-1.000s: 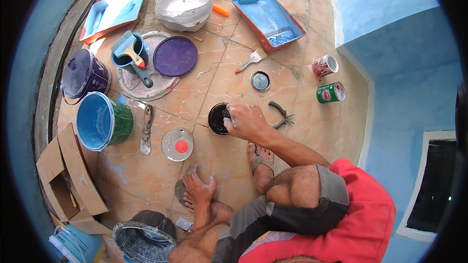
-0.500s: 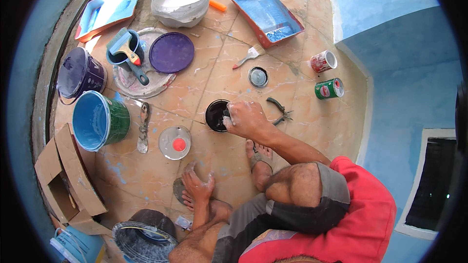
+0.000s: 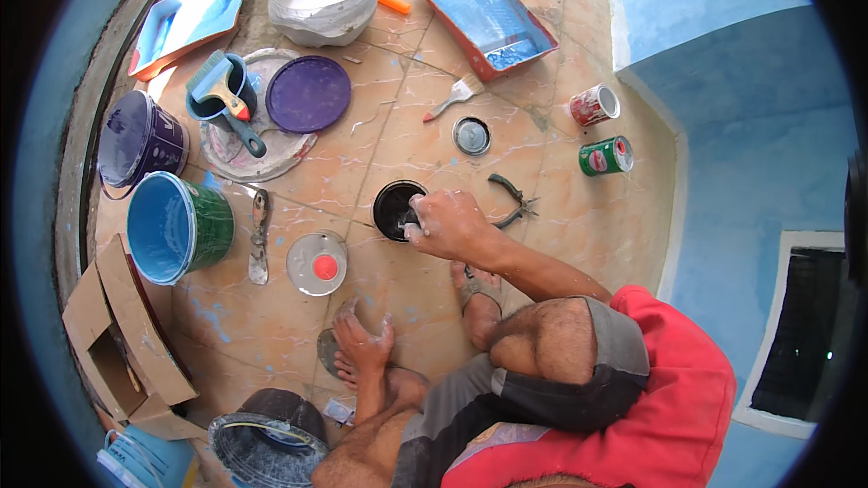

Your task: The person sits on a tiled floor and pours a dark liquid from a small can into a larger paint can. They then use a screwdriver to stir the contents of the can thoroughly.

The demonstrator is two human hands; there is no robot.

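Observation:
My right hand (image 3: 447, 221) is closed on a dark handle (image 3: 409, 220) that dips into the small open can of black paint (image 3: 394, 203); the handle's lower end is hidden. My left hand (image 3: 362, 339) hovers over or rests by my left foot, fingers apart and holding nothing. Left of the can lies a pale can or lid with a red centre (image 3: 325, 267). Black-handled pliers (image 3: 506, 192) lie just right of the can, and a small metal lid (image 3: 472, 136) lies beyond it.
Around sit a blue-green bucket (image 3: 181, 226), purple pail (image 3: 142, 140), brush-topped pot (image 3: 220, 99), purple lid (image 3: 307, 93), white-paint tub (image 3: 321, 14), roller trays (image 3: 484, 23), red tin (image 3: 593, 105), green tin (image 3: 606, 156), scraper (image 3: 259, 235), cardboard (image 3: 122, 325) and dark bucket (image 3: 267, 434).
My right hand stays gripping in the can, with only a slight shift. The floor items appear a little farther left and up as the view moves; nothing else visibly changes.

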